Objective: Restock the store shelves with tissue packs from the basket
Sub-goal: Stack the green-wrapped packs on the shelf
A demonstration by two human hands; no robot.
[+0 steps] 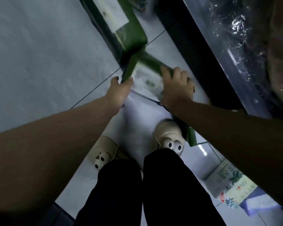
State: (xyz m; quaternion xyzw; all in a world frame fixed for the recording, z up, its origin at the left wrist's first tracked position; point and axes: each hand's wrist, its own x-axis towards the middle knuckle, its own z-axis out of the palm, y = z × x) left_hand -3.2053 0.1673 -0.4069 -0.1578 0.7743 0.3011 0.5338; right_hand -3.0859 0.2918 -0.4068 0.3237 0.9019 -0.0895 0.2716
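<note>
I look straight down at the floor. Both hands hold a green-and-white tissue pack [145,74] low over the tiles. My left hand [119,90] grips its left green edge, thumb on top. My right hand [175,88] curls over its right green side. A second green tissue pack [126,26] lies further ahead, partly in a dark basket [103,30] whose rim shows along its left side. Motion blur softens the packs.
A dark shelf base [194,62] runs diagonally on the right, with plastic-wrapped goods [245,51] above it. More tissue packs [230,183] lie on the floor at lower right. My feet in cream slippers [168,136] and black trousers fill the lower middle. Pale tiles [39,62] spread left.
</note>
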